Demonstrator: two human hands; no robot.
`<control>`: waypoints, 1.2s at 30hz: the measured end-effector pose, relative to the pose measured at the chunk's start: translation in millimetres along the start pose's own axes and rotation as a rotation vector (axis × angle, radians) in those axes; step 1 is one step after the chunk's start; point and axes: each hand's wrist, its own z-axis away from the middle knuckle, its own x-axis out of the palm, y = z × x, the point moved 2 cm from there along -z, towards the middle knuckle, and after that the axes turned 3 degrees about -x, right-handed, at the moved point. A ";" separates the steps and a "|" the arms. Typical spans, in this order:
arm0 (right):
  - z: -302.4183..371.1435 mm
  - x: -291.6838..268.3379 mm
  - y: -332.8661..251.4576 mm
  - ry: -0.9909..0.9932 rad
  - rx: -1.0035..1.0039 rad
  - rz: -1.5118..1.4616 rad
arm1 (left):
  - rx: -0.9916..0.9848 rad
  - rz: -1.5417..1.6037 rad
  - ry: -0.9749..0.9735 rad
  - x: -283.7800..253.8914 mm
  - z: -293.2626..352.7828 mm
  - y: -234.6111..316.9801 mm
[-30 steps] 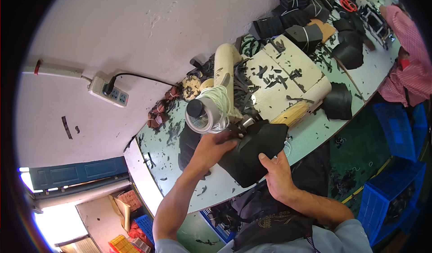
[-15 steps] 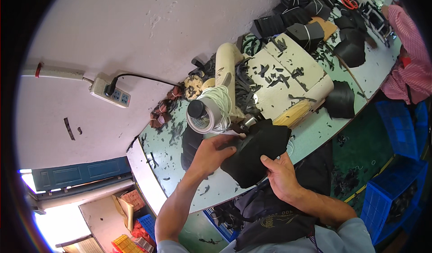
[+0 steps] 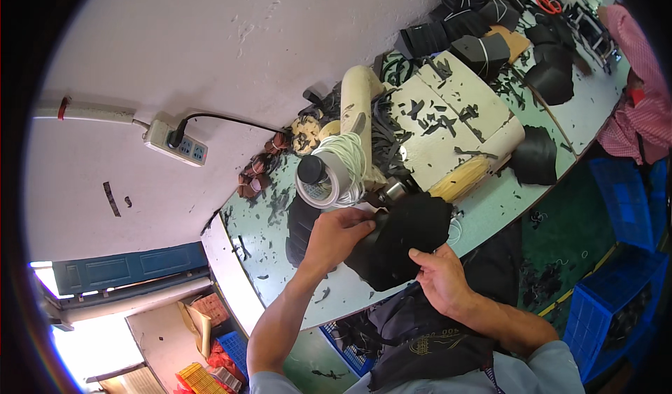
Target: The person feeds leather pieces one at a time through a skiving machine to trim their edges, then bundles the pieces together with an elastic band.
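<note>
My left hand [image 3: 334, 238] pinches the left edge of a black sheet piece [image 3: 400, 252], fingertips close to the machine's metal part [image 3: 393, 191]. My right hand [image 3: 444, 280] grips the lower right edge of the same piece, thumb on top. The piece bends over in front of the metal part, which it partly covers. Above it stands a cream machine [image 3: 357, 100] with a curved arm, where a coil of white cord [image 3: 355, 166] hangs beside a ring with a black knob. Stacked black pieces [image 3: 299, 226] lie left of my left hand.
Black scraps litter the machine's cream top [image 3: 455, 107] and the pale green table [image 3: 262, 254]. Tied black bundles [image 3: 479, 52] stand at the back right. A power strip [image 3: 175, 144] is on the wall. Blue crates [image 3: 609, 310] and a person's pink checked sleeve [image 3: 633, 51] are at right.
The black piece has turned slightly in my hands, its upper edge now more rounded. Both hands keep hold of it. The whole view has shifted a little.
</note>
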 end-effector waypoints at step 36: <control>0.5 -5.9 4.1 -0.025 -0.211 -0.062 | 0.173 0.356 -0.070 6.8 -4.0 5.0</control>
